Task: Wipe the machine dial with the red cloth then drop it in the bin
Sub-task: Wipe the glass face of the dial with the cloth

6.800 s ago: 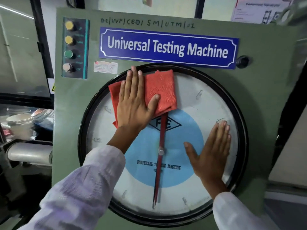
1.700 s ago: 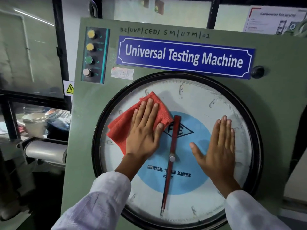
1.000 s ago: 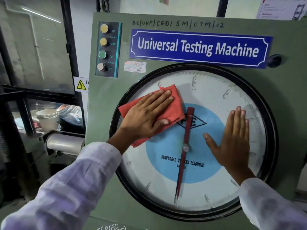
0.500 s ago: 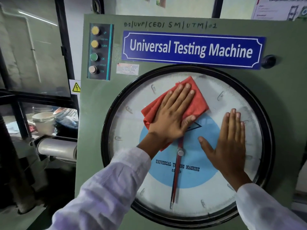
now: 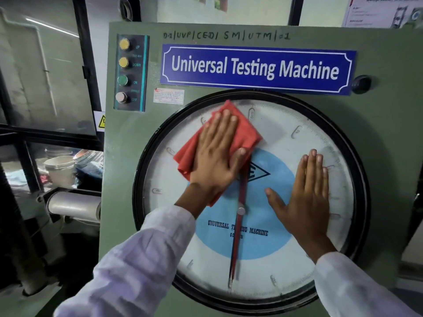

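Note:
The machine dial (image 5: 286, 143) is a big round white face with a blue centre, a red needle (image 5: 238, 245) and a black rim, set in a green panel. My left hand (image 5: 216, 161) lies flat on the folded red cloth (image 5: 246, 131) and presses it against the dial's upper left part. My right hand (image 5: 304, 195) rests flat on the right half of the glass with its fingers spread and nothing in it. No bin is in view.
A blue "Universal Testing Machine" sign (image 5: 256, 68) sits above the dial. A strip of push buttons (image 5: 130, 73) is at the panel's upper left and a black knob (image 5: 361, 84) at its upper right. Left of the machine are a white bucket (image 5: 60, 168) and a grey cylinder (image 5: 73, 205).
My left hand has slid the red cloth from the dial's left side up and right, then a little back left toward the top rim. My right hand has stayed flat on the glass.

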